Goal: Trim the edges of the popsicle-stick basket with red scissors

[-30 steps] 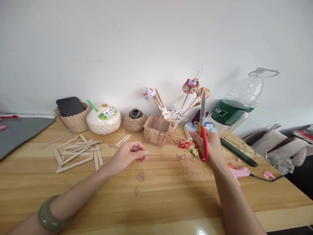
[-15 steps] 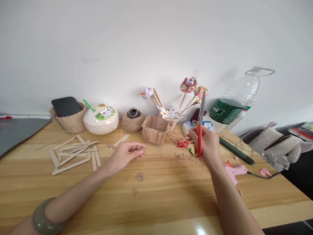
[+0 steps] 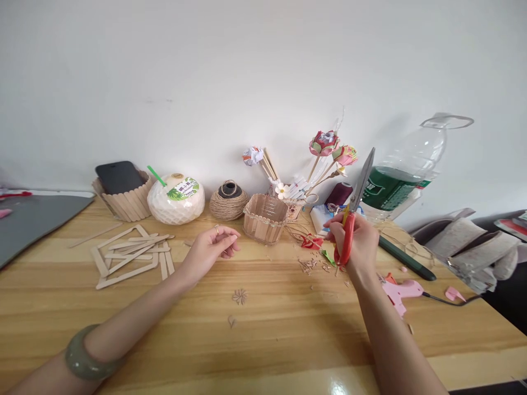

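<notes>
My right hand is wrapped round the red handles of a pair of scissors. The blades point up and look closed. My left hand hovers left of the small wooden-stick basket, thumb pressed to the curled forefinger; whatever it may pinch is too small or hidden. In front of it on the table lies a little flower-shaped piece, apparently of bent twine. A single small loop lies nearer me. Short clippings are scattered left of the scissors.
Loose craft sticks lie at left. Along the wall stand a stick-sided holder with a phone, a white coconut, a twine ball, paper flowers and a large bottle. A pink glue gun lies at right.
The scissors have tilted over to the right in my right hand. My left hand has drawn slightly left, away from the basket, its fingers more curled. The whole view has shifted a little.
</notes>
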`<state>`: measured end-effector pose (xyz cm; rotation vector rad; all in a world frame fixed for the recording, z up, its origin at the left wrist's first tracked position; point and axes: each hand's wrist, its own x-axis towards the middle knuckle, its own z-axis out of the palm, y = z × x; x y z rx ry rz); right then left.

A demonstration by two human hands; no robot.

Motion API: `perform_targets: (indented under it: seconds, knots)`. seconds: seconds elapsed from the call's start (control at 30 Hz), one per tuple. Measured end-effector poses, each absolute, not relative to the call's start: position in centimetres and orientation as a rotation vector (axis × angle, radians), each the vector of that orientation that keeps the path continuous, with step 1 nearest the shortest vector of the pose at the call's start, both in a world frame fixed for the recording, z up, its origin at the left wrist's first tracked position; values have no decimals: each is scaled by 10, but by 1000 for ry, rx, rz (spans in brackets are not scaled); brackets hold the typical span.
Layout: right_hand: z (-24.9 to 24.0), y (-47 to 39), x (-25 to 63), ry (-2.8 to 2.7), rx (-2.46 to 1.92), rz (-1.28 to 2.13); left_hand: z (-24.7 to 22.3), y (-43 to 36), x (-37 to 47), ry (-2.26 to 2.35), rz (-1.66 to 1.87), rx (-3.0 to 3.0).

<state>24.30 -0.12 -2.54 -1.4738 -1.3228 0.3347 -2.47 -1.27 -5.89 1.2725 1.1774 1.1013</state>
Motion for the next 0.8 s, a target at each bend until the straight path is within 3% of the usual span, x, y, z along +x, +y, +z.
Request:
perform_targets:
  seconds: [0.37,0.8]
  knots:
    - [-20,-11,224,-1336,-1354,521,-59,-3,-36,1214,1551,1014]
    - [-27,-12,215,-1453,-1236,761,-56,-11,-32,1189,1393,1161]
